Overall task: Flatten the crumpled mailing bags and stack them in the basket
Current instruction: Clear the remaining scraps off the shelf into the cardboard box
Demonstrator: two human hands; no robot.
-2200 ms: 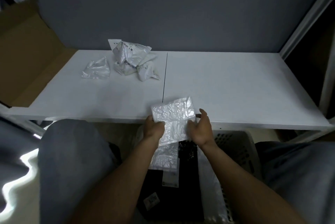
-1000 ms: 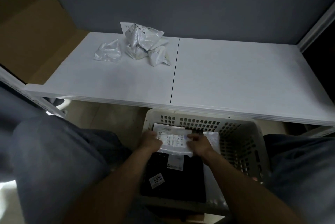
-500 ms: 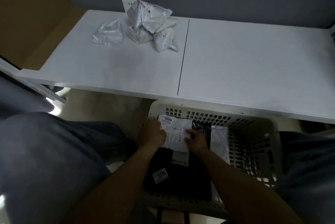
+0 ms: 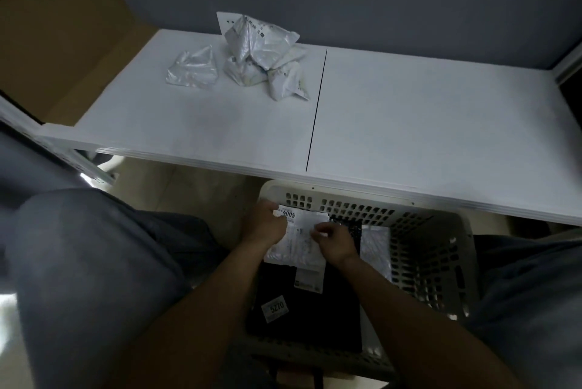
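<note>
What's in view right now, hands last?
table: one, white, ahead
crumpled bags: about four, silvery, table's far left
cardboard box: one, brown, left of table
basket: one, pale, under table's near edge
black bag: one, black, in basket
flattened bag: one, white, atop black bag
silver bag: one, silvery, basket's right side
legs: two, grey trousers, either side
left hand: one, gripping flattened bag's left edge
right hand: one, pinching its right part

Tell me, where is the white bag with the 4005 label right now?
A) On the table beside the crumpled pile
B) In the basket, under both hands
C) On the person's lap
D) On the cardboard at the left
B: the white bag lies in the basket on top of a black bag, with the left hand and right hand on it.
</note>
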